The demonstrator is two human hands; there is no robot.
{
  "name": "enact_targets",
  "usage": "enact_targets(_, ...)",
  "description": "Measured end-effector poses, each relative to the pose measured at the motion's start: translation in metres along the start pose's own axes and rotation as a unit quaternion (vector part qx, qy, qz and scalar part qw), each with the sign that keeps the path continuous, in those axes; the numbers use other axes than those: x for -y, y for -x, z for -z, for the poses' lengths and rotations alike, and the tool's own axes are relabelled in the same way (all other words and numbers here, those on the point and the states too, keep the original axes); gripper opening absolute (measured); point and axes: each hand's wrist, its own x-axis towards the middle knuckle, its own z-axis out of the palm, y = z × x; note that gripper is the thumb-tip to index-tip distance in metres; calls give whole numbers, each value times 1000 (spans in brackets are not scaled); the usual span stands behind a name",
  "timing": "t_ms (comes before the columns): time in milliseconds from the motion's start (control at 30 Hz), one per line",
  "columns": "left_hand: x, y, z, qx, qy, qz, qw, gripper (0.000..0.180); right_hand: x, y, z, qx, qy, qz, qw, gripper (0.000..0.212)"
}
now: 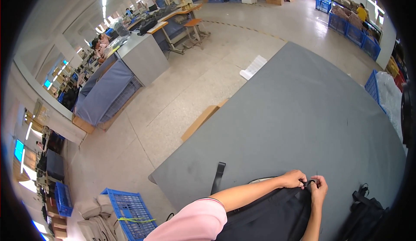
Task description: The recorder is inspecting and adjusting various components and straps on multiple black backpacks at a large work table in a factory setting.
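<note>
A black fabric bag [271, 217] lies on the grey table [281, 111] close in front of me. At its far right corner, my left hand [293, 179] pinches a short black strap [307, 183], its fingertips closed. Right beside it, my right hand [319, 189] grips the same strap from the other side, with thumb and fingers pressed together. The fingers partly cover the strap's end. To the left, a black webbing strap [219, 176] stretches over the tabletop, its lower end hidden behind my left arm. Another black bag with straps [364, 210] rests to the right.
Beside the table at lower left stands a blue plastic crate [132, 215], with beige fabric pieces [93, 215] next to it. A cardboard box [201, 122] shows past the table's left edge. A blue crate with clear plastic [385, 89] is at the right. People work farther off.
</note>
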Motion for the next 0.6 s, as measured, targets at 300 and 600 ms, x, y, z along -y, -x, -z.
enact_targets(300,-1,-1,3,30,124,63,990,15,24,23,-10,-5,92,220,971,16)
enact_targets(600,-4,1,4,21,147,82,986,18,1,11,-18,-55,-2,133,990,11)
